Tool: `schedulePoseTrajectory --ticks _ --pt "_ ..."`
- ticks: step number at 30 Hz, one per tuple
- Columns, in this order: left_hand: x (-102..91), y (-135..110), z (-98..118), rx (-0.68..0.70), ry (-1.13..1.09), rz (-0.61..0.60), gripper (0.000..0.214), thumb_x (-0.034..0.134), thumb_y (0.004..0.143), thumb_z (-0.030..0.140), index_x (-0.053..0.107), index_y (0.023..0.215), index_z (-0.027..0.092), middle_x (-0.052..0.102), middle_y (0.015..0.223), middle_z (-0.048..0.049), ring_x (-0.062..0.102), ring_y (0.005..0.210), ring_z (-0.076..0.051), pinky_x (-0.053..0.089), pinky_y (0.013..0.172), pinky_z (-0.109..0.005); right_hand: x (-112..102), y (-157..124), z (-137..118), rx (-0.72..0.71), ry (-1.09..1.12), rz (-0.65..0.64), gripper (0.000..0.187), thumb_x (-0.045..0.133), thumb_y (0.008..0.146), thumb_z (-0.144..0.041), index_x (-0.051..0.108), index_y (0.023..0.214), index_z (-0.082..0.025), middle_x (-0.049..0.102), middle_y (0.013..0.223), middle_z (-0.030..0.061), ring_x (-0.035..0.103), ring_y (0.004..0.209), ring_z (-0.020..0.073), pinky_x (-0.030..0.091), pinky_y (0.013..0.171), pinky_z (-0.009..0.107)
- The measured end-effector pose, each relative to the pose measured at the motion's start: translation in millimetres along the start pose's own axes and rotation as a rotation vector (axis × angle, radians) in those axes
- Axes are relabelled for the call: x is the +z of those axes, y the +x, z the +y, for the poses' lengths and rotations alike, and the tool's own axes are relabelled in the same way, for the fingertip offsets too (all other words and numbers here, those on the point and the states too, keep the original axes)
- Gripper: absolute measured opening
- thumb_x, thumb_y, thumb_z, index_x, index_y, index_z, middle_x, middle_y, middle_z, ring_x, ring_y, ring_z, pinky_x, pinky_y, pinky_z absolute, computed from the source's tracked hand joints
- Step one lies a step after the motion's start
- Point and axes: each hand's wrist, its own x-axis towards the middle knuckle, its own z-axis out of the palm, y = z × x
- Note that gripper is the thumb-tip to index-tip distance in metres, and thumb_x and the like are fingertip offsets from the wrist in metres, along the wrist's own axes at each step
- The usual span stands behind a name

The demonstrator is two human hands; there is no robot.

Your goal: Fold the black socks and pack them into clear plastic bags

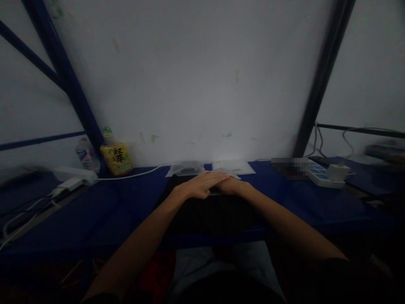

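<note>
We see the left hand laid across the right hand, the two touching above a black item. The left grip has its fingers stretched out together, clamped on nothing that we can see. The right grip's fingers are largely hidden beneath, so we cannot tell whether they are apart, together or clamped. The black item is too dark for us to name; it lies at the middle of the blue surface, reaching close to the near edge.

Just beyond the hands, by the far edge, we find a clear plastic package and, to its right, a flat white sheet. A white cable runs from near the package toward the left end. Near the far left corner we see a yellow bottle with a green cap, upright but slightly tilted, and just left of it a clear bottle. Toward the far right corner sits a power strip bearing a white plug. Behind the far edge we face a pale wall; below the near edge we see light blue trousers.
</note>
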Motion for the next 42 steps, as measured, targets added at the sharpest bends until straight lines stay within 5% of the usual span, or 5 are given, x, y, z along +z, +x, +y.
schedulePoseTrajectory --ticks 6,13,19,28,42 --pt "-0.2 -3.9 -6.3 0.031 -0.091 0.046 0.084 0.061 0.08 0.029 0.014 0.15 0.029 0.018 0.156 -0.0046 0.022 0.141 -0.027 0.023 0.112 -0.046 -12.4 -12.2 17.9 -0.034 0.099 -0.111 0.051 0.059 0.078 -0.021 0.055 0.129 -0.016 0.055 0.133 0.0107 0.054 0.118 0.0247 0.041 0.102 0.039" --pt "8.0 -11.3 -36.7 -0.145 -0.073 0.409 0.034 0.047 0.094 0.032 0.055 0.126 0.025 0.062 0.122 -0.0053 0.057 0.111 -0.02 0.043 0.094 -0.033 -44.8 -17.8 28.0 -0.021 0.036 0.148 0.037 0.053 0.082 -0.018 0.063 0.118 -0.017 0.067 0.114 0.0086 0.062 0.102 0.0216 0.046 0.091 0.036" --pt "13.9 -5.5 -33.9 -0.195 0.069 0.557 0.026 0.044 0.096 0.031 0.066 0.102 0.019 0.069 0.095 -0.0047 0.064 0.088 -0.017 0.048 0.077 -0.029 -53.6 -21.0 1.4 0.029 -0.004 0.493 0.025 0.05 0.088 -0.026 0.066 0.106 -0.019 0.067 0.091 0.0065 0.06 0.085 0.0184 0.047 0.079 0.032" --pt "10.6 -9.5 -32.2 -0.167 0.135 0.545 0.027 0.044 0.095 0.029 0.069 0.101 0.021 0.072 0.096 -0.0036 0.066 0.087 -0.016 0.05 0.076 -0.028 -50.5 -18.0 -14.9 -0.058 -0.279 0.349 0.031 0.035 0.099 -0.032 0.062 0.106 -0.019 0.062 0.094 0.0082 0.055 0.086 0.0183 0.042 0.074 0.029" --pt "3.4 -44.0 -84.1 -0.456 0.091 0.688 0.03 0.05 0.09 0.043 0.074 0.094 0.025 0.074 0.097 -0.0012 0.067 0.091 -0.018 0.049 0.081 -0.029 -80.6 -55.5 60.4 0.209 -0.383 0.395 0.023 0.047 0.093 -0.033 0.066 0.095 -0.021 0.063 0.085 0.0081 0.052 0.085 0.0232 0.041 0.071 0.033"
